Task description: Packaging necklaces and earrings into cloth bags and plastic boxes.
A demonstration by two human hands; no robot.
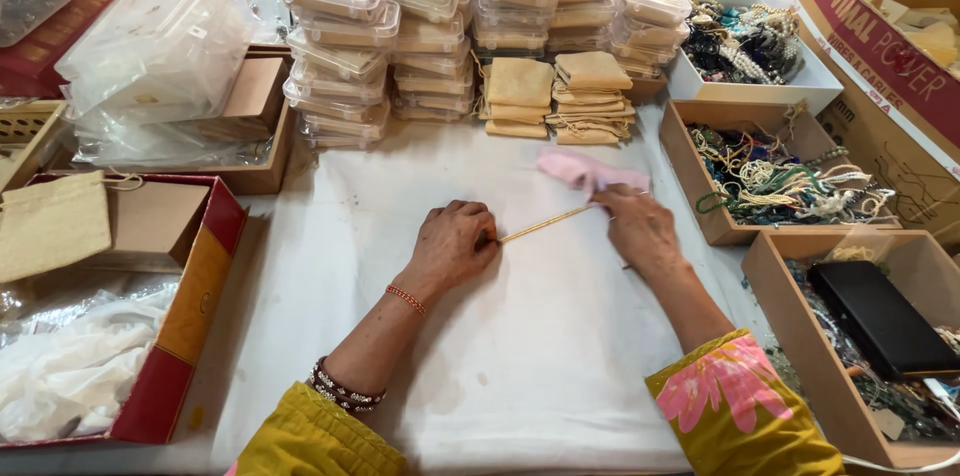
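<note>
Gold chain [545, 225] is lying stretched taut across the white cloth [520, 336] at frame centre, the left hand [452, 244] curling closed on one end and the right hand [634, 223] pinching the other beside a pink pouch [585, 171]; keeping even tension is advisable, avoiding kinks.
</note>
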